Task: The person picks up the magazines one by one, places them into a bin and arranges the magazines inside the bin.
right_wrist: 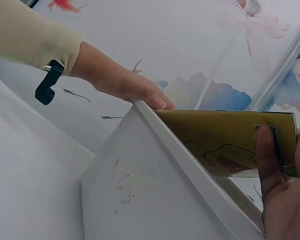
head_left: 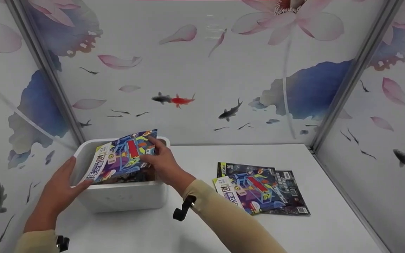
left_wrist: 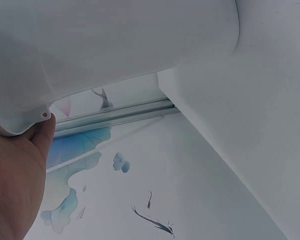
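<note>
A white plastic bin (head_left: 125, 198) stands on the table at the left. My left hand (head_left: 56, 191) grips its left rim, thumb on the near side; the left wrist view shows fingers (left_wrist: 46, 131) against a small holed tab under the rim. My right hand (head_left: 167, 167) holds a colourful magazine (head_left: 121, 158) by its right edge, tilted over the bin's opening. Its yellow underside (right_wrist: 220, 135) appears in the right wrist view with a fingertip pressed on it. Beneath the magazine, dark contents show partly inside the bin, mostly hidden.
Several overlapping magazines lie to the right on the white table (head_left: 195, 228); the top magazine (head_left: 251, 189) has a similar colourful cover, above a dark one (head_left: 294, 193). White panels (head_left: 202, 70) printed with fish and lotus enclose the back and sides, joined by metal posts (head_left: 357, 70).
</note>
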Motion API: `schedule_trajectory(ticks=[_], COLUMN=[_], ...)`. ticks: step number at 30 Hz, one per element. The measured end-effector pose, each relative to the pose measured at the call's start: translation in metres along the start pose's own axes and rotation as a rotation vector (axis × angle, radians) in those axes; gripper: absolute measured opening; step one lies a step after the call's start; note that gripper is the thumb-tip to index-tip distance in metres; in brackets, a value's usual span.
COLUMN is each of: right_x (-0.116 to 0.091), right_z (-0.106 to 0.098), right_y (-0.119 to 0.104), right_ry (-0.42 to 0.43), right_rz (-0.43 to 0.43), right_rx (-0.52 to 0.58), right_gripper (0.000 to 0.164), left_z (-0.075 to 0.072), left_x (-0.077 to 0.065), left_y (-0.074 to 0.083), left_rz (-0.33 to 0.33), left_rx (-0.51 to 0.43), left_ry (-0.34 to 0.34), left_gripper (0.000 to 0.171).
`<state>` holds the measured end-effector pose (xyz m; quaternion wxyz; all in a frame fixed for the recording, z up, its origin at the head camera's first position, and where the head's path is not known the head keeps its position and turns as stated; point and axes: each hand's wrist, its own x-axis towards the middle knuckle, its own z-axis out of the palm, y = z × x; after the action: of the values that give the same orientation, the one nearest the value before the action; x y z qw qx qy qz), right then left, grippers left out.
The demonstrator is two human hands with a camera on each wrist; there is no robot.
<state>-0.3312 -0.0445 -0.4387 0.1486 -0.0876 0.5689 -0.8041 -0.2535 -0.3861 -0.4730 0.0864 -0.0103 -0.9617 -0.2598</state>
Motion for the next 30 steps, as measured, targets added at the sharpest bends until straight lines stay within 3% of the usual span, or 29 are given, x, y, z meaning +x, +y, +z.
schedule_trajectory(ticks=[7,10,15,20,30], right_x=[0.0012,0.0011,-0.0008,-0.0046,-0.0037], right_z=[0.0042,0.0050,0.0044,0.0039,-0.0006], right_y=[-0.0001,-0.0009,-0.0021,-0.0019,-0.0041], right_ry=[0.015,-0.017,-0.106,-0.058,-0.096], right_rz=[0.011,0.014,-0.021,-0.071,-0.074], right_rx=[-0.017,-0.035,-0.210,-0.344,-0.282], right_gripper=[0.076,0.075,0.071,0.061,0.035], left_z=[0.0003,0.0004,-0.0001,0.0011,-0.0005], left_x=[-0.0008,-0.0008,-0.0005,0.0000,-0.0002], left_y=[0.0011,-0.0002,-0.0017,-0.0022,-0.0042], left_rz=[0.008,0.007,0.015,0.008,0.021], left_rx=[-0.008,-0.015,-0.022,-0.017,-0.017], left_ry=[0.013,0.004,0.008,0.014,0.013], left_gripper=[0.115,0.114,0.114,0.115,0.114])
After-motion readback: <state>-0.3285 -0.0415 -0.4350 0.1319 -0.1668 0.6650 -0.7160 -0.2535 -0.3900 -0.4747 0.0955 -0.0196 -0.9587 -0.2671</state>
